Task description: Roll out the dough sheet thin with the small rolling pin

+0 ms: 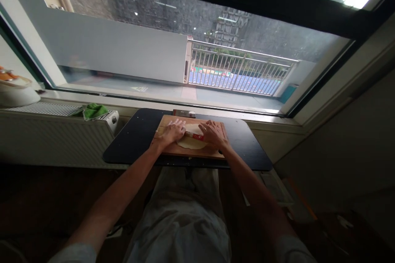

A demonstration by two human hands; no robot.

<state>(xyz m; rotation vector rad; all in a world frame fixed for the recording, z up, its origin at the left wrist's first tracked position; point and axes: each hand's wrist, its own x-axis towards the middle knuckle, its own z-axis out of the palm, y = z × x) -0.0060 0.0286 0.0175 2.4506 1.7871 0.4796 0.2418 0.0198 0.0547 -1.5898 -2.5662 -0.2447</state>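
Note:
A flat, pale sheet of dough (189, 144) lies on a wooden board (173, 151). Across it runs a slim rolling pin (196, 136) with a red and white part in its middle. My left hand (174, 130) is over the pin's left end, its fingers pointing forward and to the right. Over the right end is my right hand (212, 132), fingers bent and palm down. Both hands hide the pin's ends, and the right one covers part of the dough.
The board rests on a small black table (132, 139) against the window sill. A metal-looking item (184, 113) sits behind the board. To the left, a green cloth (94, 111) lies on a white radiator (58, 135), near a white container (17, 92). My legs are under the table.

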